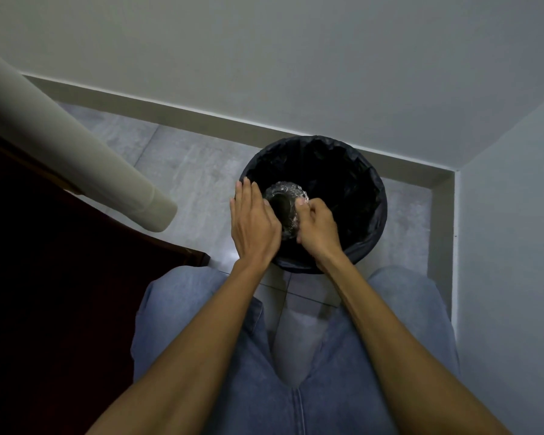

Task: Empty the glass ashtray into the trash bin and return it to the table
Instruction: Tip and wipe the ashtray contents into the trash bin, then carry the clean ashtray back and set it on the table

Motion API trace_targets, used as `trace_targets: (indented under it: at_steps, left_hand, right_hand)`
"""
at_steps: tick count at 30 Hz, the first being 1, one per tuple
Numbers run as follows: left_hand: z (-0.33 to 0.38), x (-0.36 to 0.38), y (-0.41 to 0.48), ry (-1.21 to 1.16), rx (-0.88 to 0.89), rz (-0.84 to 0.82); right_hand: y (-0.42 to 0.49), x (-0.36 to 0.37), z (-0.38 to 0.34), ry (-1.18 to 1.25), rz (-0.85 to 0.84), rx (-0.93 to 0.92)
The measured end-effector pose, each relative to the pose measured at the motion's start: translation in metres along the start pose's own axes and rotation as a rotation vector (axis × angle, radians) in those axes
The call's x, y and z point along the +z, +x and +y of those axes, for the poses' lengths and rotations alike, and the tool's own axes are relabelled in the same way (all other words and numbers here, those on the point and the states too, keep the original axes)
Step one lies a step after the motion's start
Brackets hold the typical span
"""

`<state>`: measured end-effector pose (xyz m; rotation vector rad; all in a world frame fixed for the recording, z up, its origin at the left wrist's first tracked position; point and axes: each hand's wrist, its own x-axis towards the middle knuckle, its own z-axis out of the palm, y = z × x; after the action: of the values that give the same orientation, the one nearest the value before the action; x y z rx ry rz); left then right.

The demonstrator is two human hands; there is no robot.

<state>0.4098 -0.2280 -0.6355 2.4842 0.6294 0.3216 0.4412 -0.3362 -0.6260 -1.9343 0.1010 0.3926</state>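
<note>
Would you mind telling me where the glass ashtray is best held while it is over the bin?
Probably by its thick rim, from opposite sides: the glass ashtray is round, and the left hand and right hand flank it over the trash bin.

grey walls point(296, 58) | tiled floor point(186, 171) (corner) | dark cabinet point(60, 277)

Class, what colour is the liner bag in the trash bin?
Black, seen in the head view: liner bag.
</note>
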Motion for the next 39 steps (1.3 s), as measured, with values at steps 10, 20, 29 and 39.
trace_targets:
  at_steps: [10, 20, 29, 39]
  left_hand:
    - [0.038, -0.031, 0.046, -0.646, -0.604, -0.284]
    - [0.032, -0.019, 0.035, -0.938, -0.761, -0.183]
    - [0.088, -0.083, 0.017, -0.992, -0.725, -0.229]
    - [0.175, -0.279, -0.005, -0.903, -0.717, -0.252]
  right_hand:
    - [-0.02, -0.023, 0.0, -0.651, 0.093, -0.66]
    - [0.002, -0.039, 0.013, -0.058, 0.078, -0.069]
    - [-0.04, -0.06, -0.064, 0.112, 0.116, 0.098]
    - [-0.151, -0.13, -0.258, -0.028, 0.141, -0.012]
